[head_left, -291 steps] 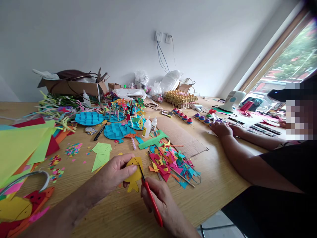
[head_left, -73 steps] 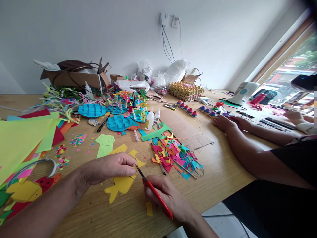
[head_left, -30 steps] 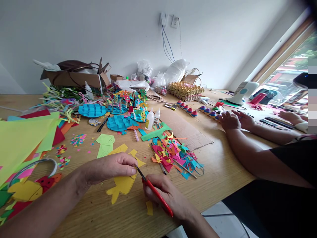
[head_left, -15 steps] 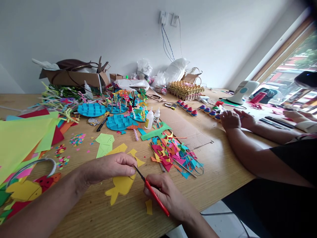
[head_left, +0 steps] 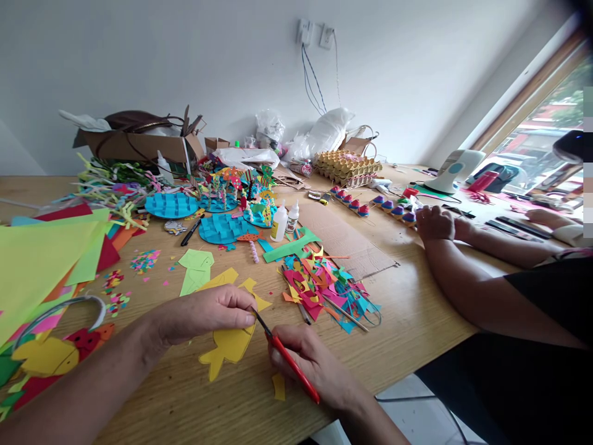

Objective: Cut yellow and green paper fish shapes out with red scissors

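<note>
My left hand (head_left: 217, 314) pinches a yellow paper fish (head_left: 230, 343) by its upper edge, fingers closed over it. In my right hand (head_left: 306, 358) is a pair of red-handled scissors (head_left: 293, 366), its dark blades meeting the fish's right edge close to my left fingertips. The blade tips are partly hidden there. Below my right hand lies a small yellow paper scrap (head_left: 278, 387). Just beyond my left hand are more yellow paper pieces (head_left: 222, 278) and a light green paper cutout (head_left: 194, 272) with drawn lines.
Colourful paper scraps (head_left: 324, 284) are heaped right of centre, before a cardboard sheet (head_left: 349, 241). Glue bottles (head_left: 279, 224) stand near blue paper discs (head_left: 217, 229). Coloured sheets (head_left: 46, 259) lie left. At right, a co-worker's hands (head_left: 435, 224) are by painted egg-carton strips (head_left: 349, 203).
The yellow fish and scissors have shifted very slightly to the right. The co-worker's hands have drawn closer together.
</note>
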Demonstrator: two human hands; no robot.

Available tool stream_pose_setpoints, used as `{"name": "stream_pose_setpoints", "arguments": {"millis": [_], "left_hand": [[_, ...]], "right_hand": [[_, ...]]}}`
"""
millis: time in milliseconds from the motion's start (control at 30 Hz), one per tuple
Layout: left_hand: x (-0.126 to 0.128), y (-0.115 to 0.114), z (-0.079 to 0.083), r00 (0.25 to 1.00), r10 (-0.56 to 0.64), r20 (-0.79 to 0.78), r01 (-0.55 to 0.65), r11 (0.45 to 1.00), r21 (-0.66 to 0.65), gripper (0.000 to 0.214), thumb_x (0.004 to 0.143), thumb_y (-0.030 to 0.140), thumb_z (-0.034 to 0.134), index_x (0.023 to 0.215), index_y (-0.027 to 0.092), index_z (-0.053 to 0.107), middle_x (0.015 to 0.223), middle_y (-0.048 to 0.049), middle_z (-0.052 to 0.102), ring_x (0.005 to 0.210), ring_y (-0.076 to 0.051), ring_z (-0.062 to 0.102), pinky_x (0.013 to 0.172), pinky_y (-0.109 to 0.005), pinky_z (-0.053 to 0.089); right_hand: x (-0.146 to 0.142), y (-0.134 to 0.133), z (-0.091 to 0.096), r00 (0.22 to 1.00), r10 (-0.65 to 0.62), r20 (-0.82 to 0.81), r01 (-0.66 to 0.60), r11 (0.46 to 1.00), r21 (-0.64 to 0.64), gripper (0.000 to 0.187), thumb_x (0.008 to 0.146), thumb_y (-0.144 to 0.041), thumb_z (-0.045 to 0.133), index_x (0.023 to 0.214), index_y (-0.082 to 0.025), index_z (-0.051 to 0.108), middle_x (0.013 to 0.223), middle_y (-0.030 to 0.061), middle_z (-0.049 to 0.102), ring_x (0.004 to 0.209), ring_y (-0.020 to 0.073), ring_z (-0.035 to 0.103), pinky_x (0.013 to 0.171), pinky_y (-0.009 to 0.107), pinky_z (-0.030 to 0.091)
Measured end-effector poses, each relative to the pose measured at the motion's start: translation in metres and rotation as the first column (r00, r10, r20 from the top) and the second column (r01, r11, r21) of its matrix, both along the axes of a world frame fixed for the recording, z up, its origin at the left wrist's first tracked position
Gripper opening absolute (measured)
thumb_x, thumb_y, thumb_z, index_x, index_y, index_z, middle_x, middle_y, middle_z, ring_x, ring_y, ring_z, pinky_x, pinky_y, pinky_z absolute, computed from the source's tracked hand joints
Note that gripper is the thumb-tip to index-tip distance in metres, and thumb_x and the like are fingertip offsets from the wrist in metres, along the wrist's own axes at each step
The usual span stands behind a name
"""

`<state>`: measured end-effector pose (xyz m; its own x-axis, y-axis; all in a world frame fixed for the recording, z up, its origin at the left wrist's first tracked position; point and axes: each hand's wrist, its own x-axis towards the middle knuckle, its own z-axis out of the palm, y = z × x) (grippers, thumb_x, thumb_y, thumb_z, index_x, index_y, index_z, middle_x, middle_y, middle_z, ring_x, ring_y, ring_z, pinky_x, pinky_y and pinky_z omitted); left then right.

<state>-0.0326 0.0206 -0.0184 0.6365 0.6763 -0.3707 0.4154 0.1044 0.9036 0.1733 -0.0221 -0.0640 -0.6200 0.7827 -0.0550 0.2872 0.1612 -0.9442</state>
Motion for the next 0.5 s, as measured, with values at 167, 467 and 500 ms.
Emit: {"name": "stream_pose_setpoints", "arguments": {"millis": [167, 467, 500], "left_hand": [[-0.001, 0.002, 0.004, 0.999, -0.054, -0.007, 0.055, 0.997, 0.046, 0.028, 0.079, 0.036, 0.050, 0.058, 0.018, 0.044, 0.059, 0.0057, 0.032, 0.055, -0.010, 0.029, 0.049, -0.023, 0.022], [-0.043, 0.016, 0.053, 0.932, 0.069, -0.356, 0.067, 0.932, 0.357, 0.013, 0.075, 0.026, 0.049, 0.066, 0.017, 0.050, 0.063, 0.0051, 0.041, 0.057, -0.010, 0.036, 0.051, -0.020, 0.027], [-0.052, 0.017, 0.055, 0.890, 0.080, -0.449, 0.106, 0.921, 0.374, 0.011, 0.074, 0.025, 0.048, 0.066, 0.018, 0.050, 0.062, 0.0050, 0.042, 0.056, -0.010, 0.036, 0.050, -0.020, 0.027]], "right_hand": [[-0.001, 0.000, -0.008, 0.972, -0.175, -0.159, 0.155, 0.979, -0.130, 0.039, 0.086, -0.047, 0.045, 0.061, -0.018, 0.038, 0.054, -0.0057, 0.034, 0.048, 0.0079, 0.029, 0.043, 0.020, 0.022], [0.001, 0.002, -0.020, 0.962, -0.265, -0.069, 0.267, 0.964, 0.016, 0.040, 0.090, -0.049, 0.036, 0.064, -0.019, 0.040, 0.058, -0.0031, 0.040, 0.052, 0.0111, 0.037, 0.046, 0.022, 0.027], [0.002, 0.001, -0.021, 0.966, -0.255, -0.045, 0.258, 0.964, 0.059, 0.040, 0.090, -0.049, 0.036, 0.064, -0.019, 0.039, 0.059, -0.0029, 0.040, 0.053, 0.0116, 0.037, 0.047, 0.022, 0.028]]}}
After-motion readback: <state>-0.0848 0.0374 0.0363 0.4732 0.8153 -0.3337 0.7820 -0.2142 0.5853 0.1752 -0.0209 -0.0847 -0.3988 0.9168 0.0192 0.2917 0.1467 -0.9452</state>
